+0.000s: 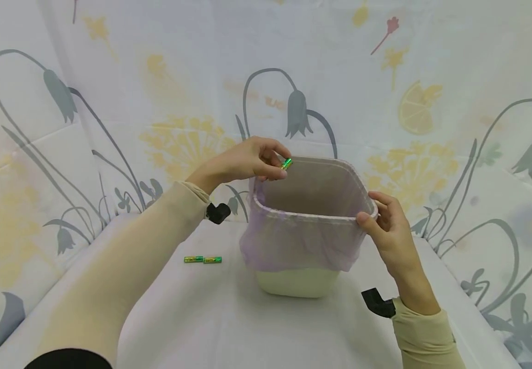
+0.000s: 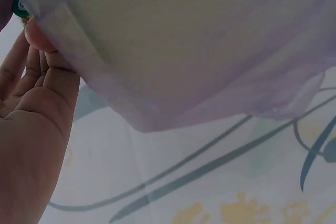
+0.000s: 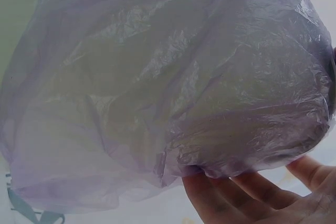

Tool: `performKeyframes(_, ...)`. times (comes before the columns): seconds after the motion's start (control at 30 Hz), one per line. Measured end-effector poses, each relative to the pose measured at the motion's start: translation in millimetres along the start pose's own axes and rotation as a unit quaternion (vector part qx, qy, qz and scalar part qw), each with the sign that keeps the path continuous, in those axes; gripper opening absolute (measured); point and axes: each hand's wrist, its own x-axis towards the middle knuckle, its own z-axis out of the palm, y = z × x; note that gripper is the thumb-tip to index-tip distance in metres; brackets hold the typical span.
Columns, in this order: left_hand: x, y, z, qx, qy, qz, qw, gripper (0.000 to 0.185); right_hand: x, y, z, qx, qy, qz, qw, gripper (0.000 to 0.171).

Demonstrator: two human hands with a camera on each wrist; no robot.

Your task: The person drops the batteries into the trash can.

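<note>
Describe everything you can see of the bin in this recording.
The bin is pale greenish-cream and looks like plastic, with a roughly rectangular, round-cornered mouth. A thin, translucent purple liner folds over its rim and hangs creased outside, leaving the lower wall bare. It stands upright on a white surface, mouth open; its inner floor is hidden. The right hand grips the lined rim's near right corner. The left hand holds a battery by the opposite side.
</note>
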Motion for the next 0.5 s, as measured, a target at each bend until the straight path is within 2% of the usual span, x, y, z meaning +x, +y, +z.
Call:
performKeyframes(0.23,21.9,5.6,23.1,-0.030,-0.025,0.021,0.9990,0.036,0.5,-1.0,-0.7,-0.008,0.003,0.004,1.000,0.049)
performKeyframes(0.37,27.9,4.0,33.4,-0.033,-0.033,0.021,0.9987,0.036,-0.3,-2.1,0.2,-0.003,0.001,0.005,1.000,0.049)
performKeyframes(0.5,30.6,1.3,39.1,-0.016,-0.038,0.016,0.9990,0.034,-0.1,-1.9,0.3,-0.005,-0.001,0.004,1.000,0.049)
